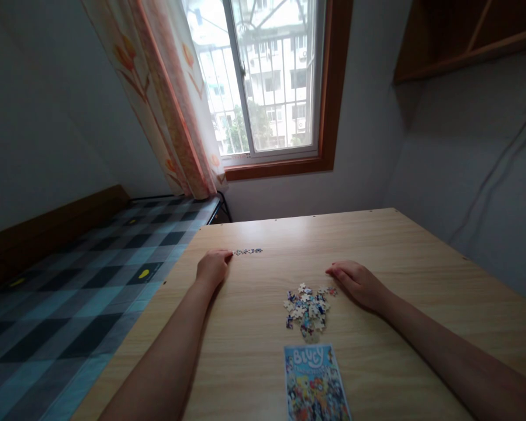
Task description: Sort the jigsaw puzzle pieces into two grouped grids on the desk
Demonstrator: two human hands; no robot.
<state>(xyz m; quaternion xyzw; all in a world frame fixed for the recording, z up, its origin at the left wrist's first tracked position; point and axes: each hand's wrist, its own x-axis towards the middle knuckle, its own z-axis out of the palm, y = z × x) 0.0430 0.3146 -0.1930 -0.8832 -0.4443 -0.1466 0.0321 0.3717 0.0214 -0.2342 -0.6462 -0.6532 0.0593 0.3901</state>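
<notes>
My left hand (213, 266) rests on the table's far left part, fingers closed together, with the fingertips at the left end of a short row of puzzle pieces (248, 251). A piece at that end meets the fingertips, partly covered by them. To the right, my right hand (353, 280) lies on the tabletop with its fingers curled together; no piece shows at its tips. Just left of and nearer than this hand is a loose pile of puzzle pieces (307, 307), some face up and colourful, others showing pale backs.
A colourful picture card or box marked "BLUEY" (316, 386) lies on the wooden table (254, 327) at the near edge of view. Left of the table is a bed with a checked cover (127, 257). A window (276, 76) and a curtain (162, 88) are behind.
</notes>
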